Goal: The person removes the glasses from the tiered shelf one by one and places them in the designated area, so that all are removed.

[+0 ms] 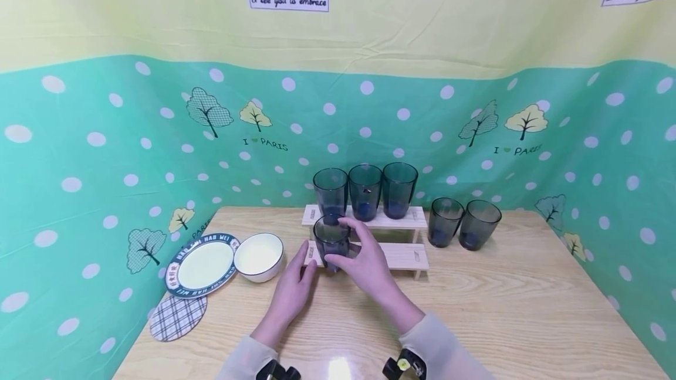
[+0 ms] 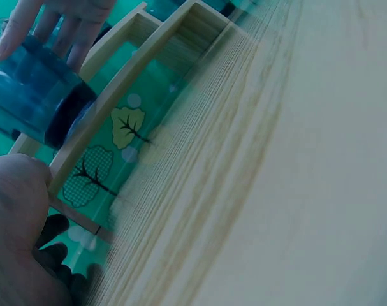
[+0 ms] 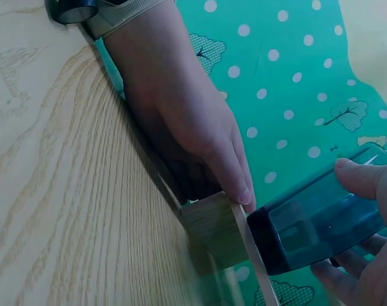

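Note:
My right hand (image 1: 369,265) holds a dark tinted drinking glass (image 1: 328,240) between thumb and fingers. The glass stands upright over the left part of the lower tier (image 1: 396,255) of a small wooden rack. Seen from the right wrist, its thick base (image 3: 268,243) is right at the board. At that tier's left end, my left hand (image 1: 293,283) grips the rack, thumb along the board's edge and fingers curled below it. Three more dark glasses (image 1: 365,192) stand in a row on the rack's upper tier (image 1: 404,221).
Two similar glasses (image 1: 477,226) stand on the table right of the rack. To the left are a white bowl (image 1: 259,257), a blue-rimmed plate (image 1: 206,265) and a checked round mat (image 1: 178,318). A patterned green curtain (image 1: 132,151) hangs behind the wooden table (image 1: 502,309).

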`<action>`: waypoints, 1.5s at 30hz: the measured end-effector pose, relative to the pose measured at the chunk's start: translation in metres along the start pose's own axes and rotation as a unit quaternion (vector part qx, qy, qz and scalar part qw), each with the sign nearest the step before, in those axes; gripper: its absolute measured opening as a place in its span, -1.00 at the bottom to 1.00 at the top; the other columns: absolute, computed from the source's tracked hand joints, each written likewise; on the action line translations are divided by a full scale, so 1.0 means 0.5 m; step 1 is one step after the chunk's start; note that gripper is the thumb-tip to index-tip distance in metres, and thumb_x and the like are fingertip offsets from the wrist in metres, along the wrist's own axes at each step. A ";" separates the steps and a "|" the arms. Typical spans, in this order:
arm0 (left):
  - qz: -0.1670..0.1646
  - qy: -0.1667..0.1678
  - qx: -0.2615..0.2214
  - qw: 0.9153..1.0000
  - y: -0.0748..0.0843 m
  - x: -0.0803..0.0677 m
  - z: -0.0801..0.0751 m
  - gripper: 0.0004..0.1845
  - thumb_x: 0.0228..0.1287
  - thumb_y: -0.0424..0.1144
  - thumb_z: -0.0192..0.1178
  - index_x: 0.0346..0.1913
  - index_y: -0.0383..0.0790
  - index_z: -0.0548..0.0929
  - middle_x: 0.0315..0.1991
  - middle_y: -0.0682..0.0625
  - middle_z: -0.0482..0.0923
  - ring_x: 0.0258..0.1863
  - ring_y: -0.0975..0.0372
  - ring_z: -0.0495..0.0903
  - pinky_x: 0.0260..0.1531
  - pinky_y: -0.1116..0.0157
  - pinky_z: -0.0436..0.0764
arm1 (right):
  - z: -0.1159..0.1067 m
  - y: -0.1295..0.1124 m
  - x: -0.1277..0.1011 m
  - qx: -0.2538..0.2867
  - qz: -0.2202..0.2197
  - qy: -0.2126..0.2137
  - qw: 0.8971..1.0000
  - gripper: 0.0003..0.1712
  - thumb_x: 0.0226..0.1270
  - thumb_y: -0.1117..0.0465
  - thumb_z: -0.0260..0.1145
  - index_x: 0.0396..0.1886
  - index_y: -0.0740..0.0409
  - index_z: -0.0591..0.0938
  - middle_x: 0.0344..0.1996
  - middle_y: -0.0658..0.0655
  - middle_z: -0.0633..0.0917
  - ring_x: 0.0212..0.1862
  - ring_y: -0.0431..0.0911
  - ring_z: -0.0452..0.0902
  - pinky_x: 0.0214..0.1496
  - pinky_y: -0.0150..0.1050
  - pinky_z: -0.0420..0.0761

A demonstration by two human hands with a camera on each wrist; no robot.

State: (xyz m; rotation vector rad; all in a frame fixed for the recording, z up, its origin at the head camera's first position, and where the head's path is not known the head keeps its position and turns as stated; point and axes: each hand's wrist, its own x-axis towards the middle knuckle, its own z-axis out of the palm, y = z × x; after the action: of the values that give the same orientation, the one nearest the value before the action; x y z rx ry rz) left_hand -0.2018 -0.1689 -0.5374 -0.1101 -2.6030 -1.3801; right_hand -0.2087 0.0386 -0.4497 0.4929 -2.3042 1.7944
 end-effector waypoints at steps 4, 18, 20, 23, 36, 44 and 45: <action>-0.001 0.001 0.001 1.000 -0.001 -0.001 0.000 -0.32 0.81 -0.05 0.07 0.77 -0.19 0.21 0.70 -0.20 0.25 0.67 -0.11 0.26 0.66 -0.14 0.23 | -0.009 -0.005 -0.009 -0.002 0.004 0.003 1.000 -0.12 0.20 0.23 0.78 0.49 -0.15 0.59 0.44 0.02 0.58 0.37 0.04 0.58 0.36 -0.11 0.73; -0.003 -0.005 0.000 1.000 0.003 -0.003 -0.003 -0.31 0.81 -0.04 0.07 0.78 -0.18 0.19 0.71 -0.21 0.22 0.68 -0.14 0.23 0.67 -0.16 0.20 | -0.085 -0.014 -0.045 0.013 0.062 0.011 0.998 -0.08 0.16 0.31 0.78 0.47 -0.21 0.59 0.39 0.03 0.63 0.42 0.06 0.60 0.35 -0.04 0.74; -0.002 -0.005 -0.002 1.000 0.001 -0.002 -0.003 -0.32 0.81 -0.04 0.07 0.78 -0.18 0.20 0.71 -0.21 0.22 0.68 -0.14 0.23 0.67 -0.16 0.20 | -0.098 -0.012 -0.051 0.013 0.072 0.012 0.997 -0.08 0.16 0.32 0.78 0.47 -0.24 0.59 0.39 0.04 0.63 0.41 0.06 0.60 0.34 -0.05 0.75; 0.001 -0.006 -0.005 1.000 -0.001 -0.001 -0.003 -0.32 0.81 -0.05 0.07 0.78 -0.18 0.19 0.71 -0.21 0.22 0.68 -0.13 0.23 0.67 -0.15 0.21 | -0.119 -0.010 -0.059 0.022 0.088 0.009 0.996 -0.09 0.17 0.33 0.77 0.47 -0.24 0.59 0.39 0.07 0.62 0.41 0.09 0.60 0.34 -0.03 0.75; 0.004 -0.009 -0.002 1.000 -0.003 0.000 0.000 -0.32 0.81 -0.03 0.06 0.78 -0.19 0.20 0.71 -0.23 0.23 0.68 -0.14 0.23 0.67 -0.16 0.20 | -0.221 -0.002 -0.096 -0.024 0.092 0.026 0.995 -0.07 0.22 0.27 0.76 0.53 -0.13 0.52 0.44 0.11 0.55 0.43 0.09 0.55 0.42 -0.07 0.68; 0.002 -0.009 -0.003 1.000 -0.004 -0.002 -0.001 -0.31 0.82 -0.03 0.05 0.78 -0.19 0.18 0.72 -0.22 0.21 0.68 -0.14 0.22 0.67 -0.15 0.19 | -0.287 0.003 -0.110 -0.064 0.087 0.049 0.993 -0.07 0.29 0.18 0.74 0.58 -0.10 0.47 0.43 0.11 0.54 0.43 0.05 0.52 0.45 -0.06 0.64; 0.002 -0.009 -0.003 1.000 -0.004 -0.002 -0.001 -0.31 0.82 -0.03 0.05 0.78 -0.19 0.18 0.72 -0.22 0.21 0.68 -0.14 0.22 0.67 -0.15 0.19 | -0.296 0.002 -0.112 -0.068 0.090 0.051 0.992 -0.06 0.30 0.15 0.73 0.59 -0.11 0.45 0.45 0.11 0.52 0.44 0.05 0.51 0.45 -0.09 0.64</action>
State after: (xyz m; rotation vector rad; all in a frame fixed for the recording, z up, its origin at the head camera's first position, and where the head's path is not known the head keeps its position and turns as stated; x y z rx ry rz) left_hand -0.2010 -0.1704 -0.5388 -0.1281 -2.6110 -1.3931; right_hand -0.1662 0.1899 -0.4318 0.1715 -2.4459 1.6764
